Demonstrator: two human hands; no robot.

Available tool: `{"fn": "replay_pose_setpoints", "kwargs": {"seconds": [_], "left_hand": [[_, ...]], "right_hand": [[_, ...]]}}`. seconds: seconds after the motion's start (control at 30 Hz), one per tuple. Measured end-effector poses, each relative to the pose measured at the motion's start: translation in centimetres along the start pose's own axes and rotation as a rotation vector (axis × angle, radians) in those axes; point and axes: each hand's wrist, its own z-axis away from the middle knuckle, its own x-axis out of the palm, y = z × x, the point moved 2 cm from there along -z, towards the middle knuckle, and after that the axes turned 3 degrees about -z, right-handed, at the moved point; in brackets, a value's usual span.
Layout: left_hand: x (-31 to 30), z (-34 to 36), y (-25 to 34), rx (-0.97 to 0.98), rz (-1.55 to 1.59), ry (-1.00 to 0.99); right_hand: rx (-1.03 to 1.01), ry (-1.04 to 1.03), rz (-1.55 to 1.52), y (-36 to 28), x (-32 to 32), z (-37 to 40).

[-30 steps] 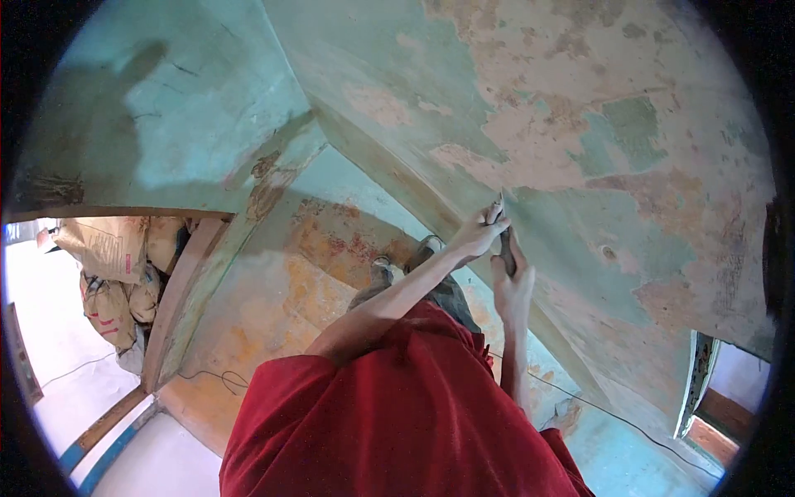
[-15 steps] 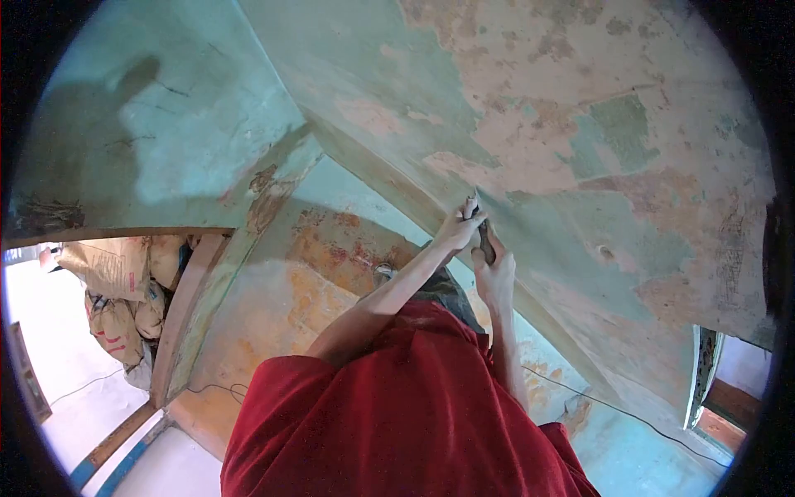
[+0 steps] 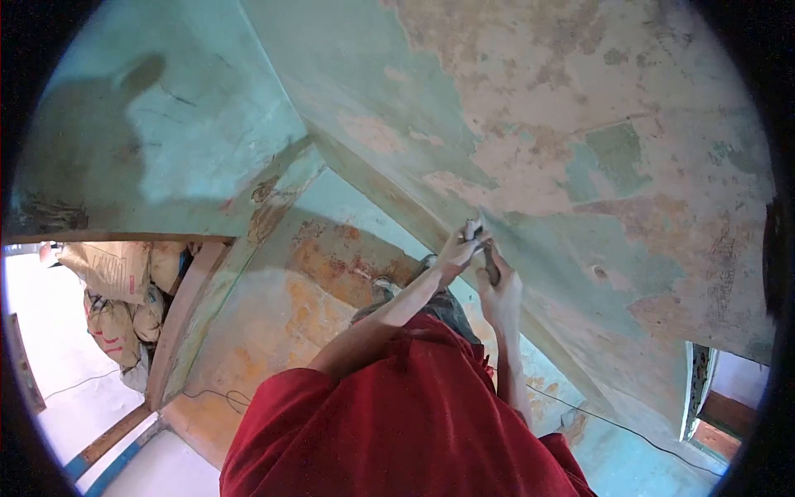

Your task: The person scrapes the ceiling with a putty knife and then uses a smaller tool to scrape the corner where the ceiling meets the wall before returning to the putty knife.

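My right hand (image 3: 502, 296) is closed around the dark handle of a scraper (image 3: 493, 267), its forearm rising from below. Ahead of it, my left hand (image 3: 455, 255) is closed at the front end of the same tool, fingers wrapped near the blade. The thin pale tip points up at the wall (image 3: 530, 224), which has patchy green paint with bare pinkish-beige areas. Whether the tip touches the surface cannot be made out. My fingers hide much of the blade.
At left, an opening shows several stuffed sacks (image 3: 112, 269) beside a wooden frame (image 3: 186, 319). A dark cable (image 3: 629, 421) runs across the floor at lower right. Another opening (image 3: 733, 377) is at far right. My shoe (image 3: 383, 286) stands on the stained floor (image 3: 248, 331).
The view has tilted a little, so the wall and both hands appear lower. Both hands keep their hold on the scraper, near the same wall spot.
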Motion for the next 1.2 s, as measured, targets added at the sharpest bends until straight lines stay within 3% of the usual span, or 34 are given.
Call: {"fn": "replay_pose_setpoints", "kwargs": {"seconds": [0.07, 0.13, 0.2, 0.27, 0.3, 0.33, 0.37, 0.47, 0.53, 0.57, 0.67, 0.73, 0.8, 0.83, 0.87, 0.93, 0.97, 1.07, 1.1, 1.17, 1.2], "left_hand": [[-2.3, -1.5, -1.7, -0.063, -0.174, 0.041], [-3.5, -2.3, -0.7, 0.073, -0.367, 0.014], [-2.0, -0.9, 0.5, 0.029, -0.336, 0.017], [-1.6, -1.5, -0.3, 0.145, -0.487, -0.059], [-1.5, -1.7, -1.1, 0.099, -0.132, -0.046], [-1.8, -1.4, -0.9, 0.086, -0.133, -0.049], [-2.2, -1.1, -0.3, 0.083, -0.176, -0.092], [-2.3, -0.5, 0.9, 0.065, -0.343, -0.132], [-1.3, -0.5, 0.6, 0.237, -0.444, -0.063], [-0.8, -0.3, 0.2, 0.138, -0.131, -0.081], [-2.8, -1.4, 0.2, 0.016, -0.240, -0.032], [-3.5, -3.3, -0.9, 0.075, -0.263, -0.098], [-1.4, -0.4, -0.1, 0.279, -0.319, -0.040], [-0.7, -0.7, -0.6, 0.313, -0.205, -0.001], [-1.6, -1.0, -0.4, 0.311, -0.210, -0.001], [-3.8, -2.7, -0.4, 0.063, -0.554, 0.026], [-4.6, -3.1, -1.0, 0.039, -0.314, 0.021], [-4.6, -1.7, 0.4, 0.274, -0.548, 0.071], [-4.4, -1.2, 0.9, 0.372, -0.659, 0.044], [-1.8, 2.2, 3.2, 0.414, -0.617, -0.003], [-0.2, 3.9, 4.9, 0.445, -0.566, -0.042]], "right_hand": [[0.018, -0.101, 0.009, 1.5, 2.3, -0.9], [-0.053, -0.094, 0.063, 0.8, 2.6, -0.7], [0.013, 0.011, -0.007, -1.1, 1.2, 1.1], [-0.089, 0.080, -0.082, -1.3, 1.0, 0.7], [-0.030, 0.004, -0.039, -1.4, 0.7, 0.3], [0.041, -0.075, 0.007, -1.7, 0.6, 0.4], [-0.027, 0.017, -0.039, -1.3, 1.6, 0.9], [0.018, 0.000, 0.015, -1.4, 1.3, 1.5], [0.011, 0.002, 0.018, -1.5, 0.7, 1.4], [-0.005, -0.005, 0.031, -1.3, 0.6, 1.1], [-0.061, -0.011, 0.028, 0.2, 1.8, 0.9], [-0.077, -0.021, 0.063, -0.1, 2.2, 0.4], [-0.043, -0.007, 0.049, -1.5, 1.2, 1.4], [-0.039, -0.021, 0.025, -1.2, 0.9, 0.9], [-0.024, -0.026, -0.001, -0.8, 0.7, 0.9], [-0.087, -0.022, 0.017, 2.2, 2.7, 0.0], [-0.095, -0.043, 0.068, 2.6, 3.4, -0.2], [-0.079, -0.080, 0.060, 0.5, 2.8, 0.6], [-0.164, -0.064, -0.029, 0.3, 2.3, 1.1], [-0.254, -0.033, -0.120, 0.1, 1.2, 2.0], [-0.140, -0.075, -0.291, 0.3, 0.7, 2.7]]}}
